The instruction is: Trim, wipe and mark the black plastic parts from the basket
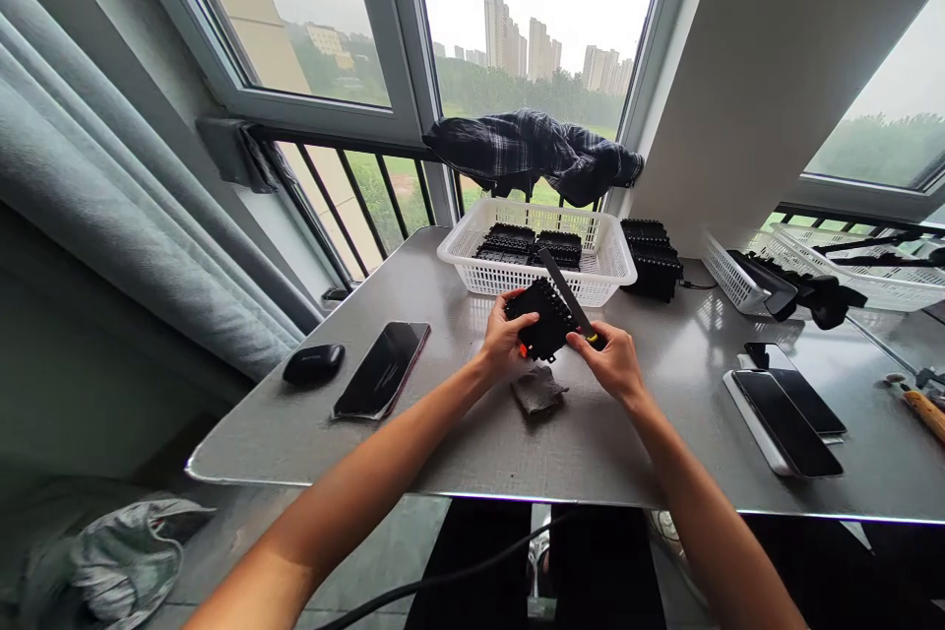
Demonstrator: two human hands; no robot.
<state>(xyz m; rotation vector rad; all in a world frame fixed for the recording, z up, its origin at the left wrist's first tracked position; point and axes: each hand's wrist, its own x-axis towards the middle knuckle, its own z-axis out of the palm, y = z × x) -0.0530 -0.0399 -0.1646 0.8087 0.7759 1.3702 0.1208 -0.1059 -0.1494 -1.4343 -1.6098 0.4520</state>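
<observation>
My left hand [507,335] grips a black plastic part [544,325] with a toothed edge, holding it tilted above the table. My right hand [609,360] is closed around the handle of a flat file [567,295], whose blade points up and away along the part's right edge. Whether the file touches the part I cannot tell. Something small and orange [524,351] shows beside my left fingers. On the table just below lies a crumpled grey cloth [539,390]. Behind my hands, a white plastic basket [462,268] holds several similar black parts [509,244].
More black parts [651,259] are stacked right of the basket. A phone [382,370] and a black case [314,364] lie left; further phones [787,421] lie right. White baskets with black pieces [797,290] stand far right. A plaid garment [535,153] hangs on the window railing.
</observation>
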